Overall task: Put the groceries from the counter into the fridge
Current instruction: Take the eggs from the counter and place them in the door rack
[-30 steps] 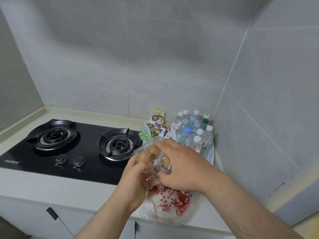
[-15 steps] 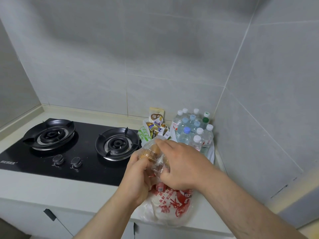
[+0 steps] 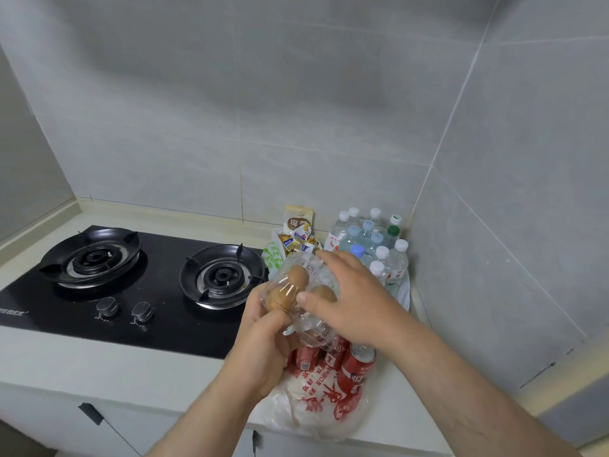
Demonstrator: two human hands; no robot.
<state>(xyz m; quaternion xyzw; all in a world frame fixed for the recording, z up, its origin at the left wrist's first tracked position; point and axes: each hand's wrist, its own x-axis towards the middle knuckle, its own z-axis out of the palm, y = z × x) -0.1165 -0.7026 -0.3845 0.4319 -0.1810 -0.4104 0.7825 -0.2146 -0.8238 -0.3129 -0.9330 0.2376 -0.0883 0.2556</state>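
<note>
I hold the clear egg carton [image 3: 298,291] above the surface [image 3: 99,367], over the cola cans [image 3: 357,361]. Its long axis runs away from me. My left hand [image 3: 263,344] grips the near end from below, and my right hand [image 3: 352,301] lies across the top, fingers [image 3: 336,260] spread straight.

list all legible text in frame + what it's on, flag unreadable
"椰", second character half covered: brown roundel on the beige carton.
Blurred, unreadable: green print on the white packet; script on the red cans; red print on the plastic bag; logo on the stove; labels on the water bottles.
None seen: clear egg pack.
</note>
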